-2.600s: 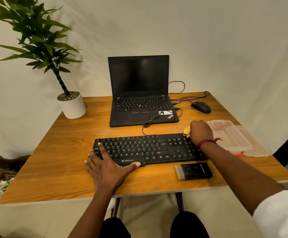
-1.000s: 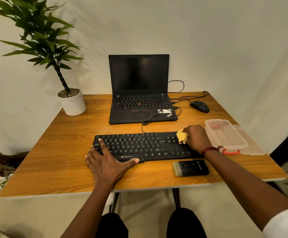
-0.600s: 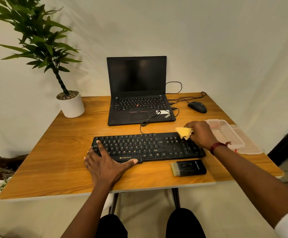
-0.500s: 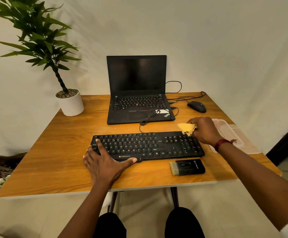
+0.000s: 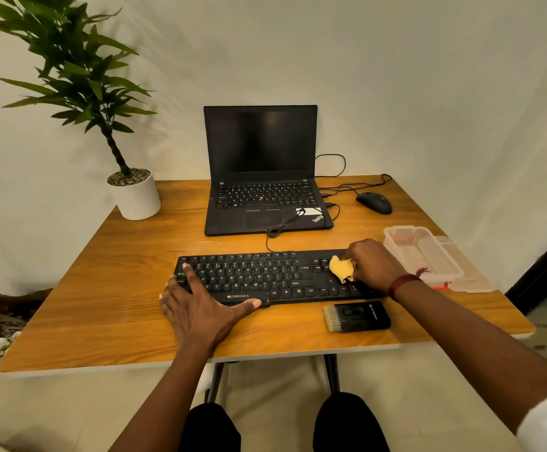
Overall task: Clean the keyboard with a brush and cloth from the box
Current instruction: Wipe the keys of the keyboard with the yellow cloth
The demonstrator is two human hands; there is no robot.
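Back from beyond the far edge of the keyboard point(image 5: 265, 275), the right hand point(image 5: 376, 265) has come down onto the keys again with the yellow cloth point(image 5: 342, 269), while the left hand point(image 5: 200, 308) has stayed put. On the worktop point(image 5: 102, 305), the laptop point(image 5: 260, 177) stands open toward the far edge. The keyboard's cable point(image 5: 282, 223) loops across its palm rest, and a hard sideways wipe would likely drag that loop and tug the plug. The keyboard lies across the middle, closer to the near edge, steadied by the left hand. That hand's grip is apart, with the fingers straight and spread on the left-end keys and the thumb along the near rim. If that pressure slackens, I judge the board would skate sideways under the rubbing. The clear box point(image 5: 425, 256) sits by the right edge, just beside the right wrist, and a wide backstroke could shove it off. The brush point(image 5: 358, 316) lies between the keyboard and the near edge, close by the right forearm, so a dropped elbow might sweep it to the floor. The cloth is bunched on the keys at the keyboard's right end, with the right hand's grip clamped round it. Wadded like that, a fold may hook a keycap and lever it up.
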